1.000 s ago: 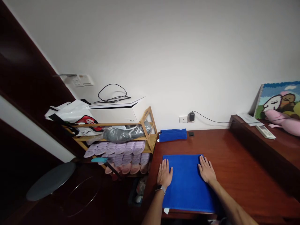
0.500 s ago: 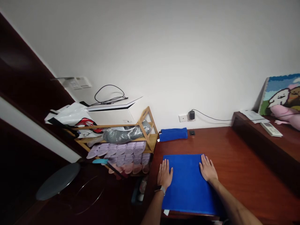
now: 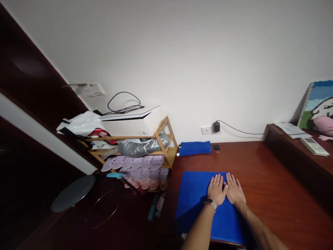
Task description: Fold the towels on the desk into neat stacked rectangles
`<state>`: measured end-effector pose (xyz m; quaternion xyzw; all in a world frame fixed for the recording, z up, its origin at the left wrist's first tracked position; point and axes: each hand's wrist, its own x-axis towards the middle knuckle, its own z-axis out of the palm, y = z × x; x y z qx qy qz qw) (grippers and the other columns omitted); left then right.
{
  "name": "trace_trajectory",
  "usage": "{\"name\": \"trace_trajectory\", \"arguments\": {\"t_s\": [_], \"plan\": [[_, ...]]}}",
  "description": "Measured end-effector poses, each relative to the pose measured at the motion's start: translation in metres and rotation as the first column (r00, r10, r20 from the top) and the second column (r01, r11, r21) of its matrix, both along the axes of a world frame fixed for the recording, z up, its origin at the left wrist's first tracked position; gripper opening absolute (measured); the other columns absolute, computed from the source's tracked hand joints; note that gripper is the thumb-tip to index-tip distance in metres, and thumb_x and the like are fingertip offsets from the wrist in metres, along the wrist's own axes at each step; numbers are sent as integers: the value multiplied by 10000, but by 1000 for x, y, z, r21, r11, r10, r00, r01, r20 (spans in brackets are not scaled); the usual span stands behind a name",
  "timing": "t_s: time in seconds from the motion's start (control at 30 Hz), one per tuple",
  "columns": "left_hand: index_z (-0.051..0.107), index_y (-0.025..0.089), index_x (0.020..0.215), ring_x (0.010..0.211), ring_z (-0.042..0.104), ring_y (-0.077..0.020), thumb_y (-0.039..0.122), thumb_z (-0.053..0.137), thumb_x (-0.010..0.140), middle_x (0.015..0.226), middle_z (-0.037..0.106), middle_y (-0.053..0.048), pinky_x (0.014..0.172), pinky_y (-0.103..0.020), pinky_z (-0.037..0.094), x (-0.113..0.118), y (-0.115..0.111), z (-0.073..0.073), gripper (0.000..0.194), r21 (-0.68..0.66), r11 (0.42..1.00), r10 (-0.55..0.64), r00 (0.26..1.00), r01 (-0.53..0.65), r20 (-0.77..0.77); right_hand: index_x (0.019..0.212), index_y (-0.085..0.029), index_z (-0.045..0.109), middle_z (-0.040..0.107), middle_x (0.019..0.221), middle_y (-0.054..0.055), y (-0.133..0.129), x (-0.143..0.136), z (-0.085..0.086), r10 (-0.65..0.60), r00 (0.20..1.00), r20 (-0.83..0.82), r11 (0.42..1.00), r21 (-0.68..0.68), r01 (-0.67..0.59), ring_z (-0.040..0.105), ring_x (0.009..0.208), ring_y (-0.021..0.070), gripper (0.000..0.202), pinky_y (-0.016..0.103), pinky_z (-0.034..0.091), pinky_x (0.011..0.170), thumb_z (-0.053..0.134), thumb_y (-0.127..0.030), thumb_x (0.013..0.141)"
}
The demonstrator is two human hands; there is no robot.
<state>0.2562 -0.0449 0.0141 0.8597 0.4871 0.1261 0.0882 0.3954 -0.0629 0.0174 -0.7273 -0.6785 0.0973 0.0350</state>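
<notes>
A blue cloth (image 3: 194, 189) lies spread flat near the front edge of the reddish-brown desk (image 3: 273, 187). My left hand (image 3: 217, 191), with a watch on the wrist, rests flat on the cloth's right part, palm down and fingers stretched out. Beside it, my right hand (image 3: 235, 190) lies flat over the cloth's right edge, fingers extended. The two thumbs are close together. Farther back, against the wall, sits a folded blue cloth (image 3: 195, 148) that neither hand touches.
Behind the desk, a black plug (image 3: 216, 126) with a cable sits in the wall. A raised ledge at the right holds a remote (image 3: 314, 146), papers and a pink plush toy (image 3: 324, 125). Left of the desk stand a wooden rack (image 3: 170, 158) with slippers and a round stool (image 3: 74, 194).
My left hand has moved right across the cloth, from its left edge to beside my right hand. My right hand stays at the right edge. The view has shifted slightly.
</notes>
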Motion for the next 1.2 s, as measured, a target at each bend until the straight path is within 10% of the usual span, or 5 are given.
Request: {"name": "trace_trajectory", "arguments": {"t_s": [0.27, 0.4, 0.67, 0.83, 1.2], "plan": [[291, 193, 1640, 1567, 294, -234, 406, 275, 1078, 1677, 363, -83, 1277, -472, 274, -193, 23, 9, 601, 86, 942, 334, 930, -324, -155, 1658, -83, 178, 207, 1731, 61, 0, -2, 0, -46, 998, -43, 999, 4, 46, 127, 1608, 224, 736, 437, 66, 1301, 94, -445, 1023], [372, 197, 1608, 1543, 348, -220, 339, 268, 1078, 1650, 419, -78, 1269, -452, 287, -244, 19, 7, 559, 139, 908, 415, 895, -396, -163, 1656, -82, 184, 214, 1731, 62, -1, -2, 0, -40, 999, -23, 999, 6, 40, 128, 1608, 227, 734, 429, 56, 1300, 101, -443, 1022], [430, 82, 1566, 1513, 401, -296, 281, 271, 1055, 1588, 488, -180, 1219, -513, 373, -275, -45, -28, 572, 272, 749, 634, 773, -604, -29, 1661, -104, 192, 209, 1733, 56, 0, -1, -4, -54, 998, -12, 998, 19, 54, 137, 1606, 218, 721, 430, 70, 1297, 120, -435, 1024], [486, 82, 1536, 1442, 506, -289, 275, 294, 1042, 1548, 543, -176, 1183, -445, 431, -270, -59, -20, 564, 201, 737, 662, 749, -645, -25, 1658, -124, 224, 195, 1739, 69, -4, -11, 17, -94, 995, 31, 995, 19, 93, 122, 1609, 244, 688, 457, 50, 1295, 177, -391, 1025], [499, 108, 1535, 1316, 623, -296, 269, 323, 1039, 1555, 536, -172, 1058, -409, 532, -258, -63, 7, 550, 104, 710, 701, 713, -697, -9, 1609, -416, 343, 202, 1736, 10, -107, -149, 27, -39, 999, -32, 999, -20, 38, 111, 1576, 473, 718, 810, 90, 1162, 433, -664, 942]]}}
